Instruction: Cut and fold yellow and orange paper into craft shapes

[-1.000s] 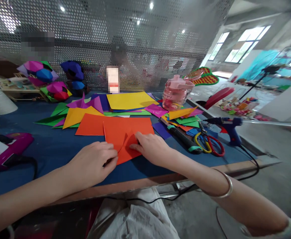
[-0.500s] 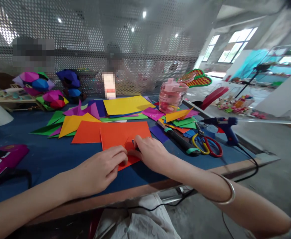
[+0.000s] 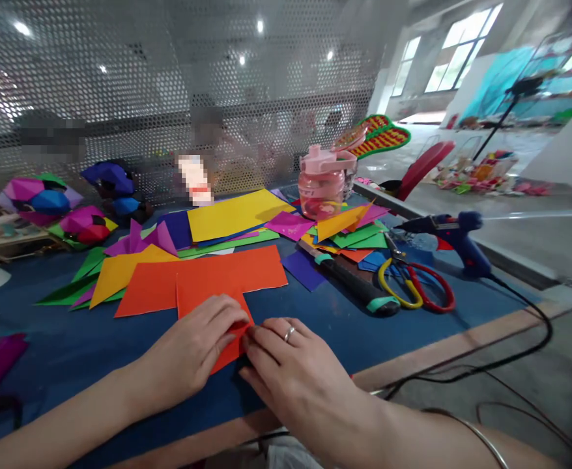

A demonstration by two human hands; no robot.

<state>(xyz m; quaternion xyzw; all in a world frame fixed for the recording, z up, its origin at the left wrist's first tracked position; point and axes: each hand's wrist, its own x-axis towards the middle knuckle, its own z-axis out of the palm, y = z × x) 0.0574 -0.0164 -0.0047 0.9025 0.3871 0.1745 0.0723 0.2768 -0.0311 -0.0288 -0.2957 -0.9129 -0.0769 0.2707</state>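
Observation:
An orange sheet of paper or thin card (image 3: pixel 217 277) lies on the blue table top, wide at its far side and narrower toward me. My left hand (image 3: pixel 198 342) rests on its near left part, fingers bent and pinching near the lower middle. Facing it, my right hand (image 3: pixel 288 358), with a ring on one finger, has its fingertips pressed together on the sheet's near right edge. The fingers hide part of that edge, so I cannot tell whether it is folded or cut. Another orange piece (image 3: pixel 146 286) lies beside the sheet on the left.
Coloured sheets surround the work: yellow (image 3: pixel 232 215), purple and green. To the right lie a black-handled cutter (image 3: pixel 354 280), scissors (image 3: pixel 417 286) and a blue glue gun (image 3: pixel 455 238) with its cable. A pink bottle (image 3: pixel 321 185) stands behind; faceted paper shapes (image 3: pixel 46 198) sit left.
My right hand has come nearer and down along the sheet's right edge, and the lower right of the sheet now looks narrower. The left hand stays on the sheet. The view has shifted.

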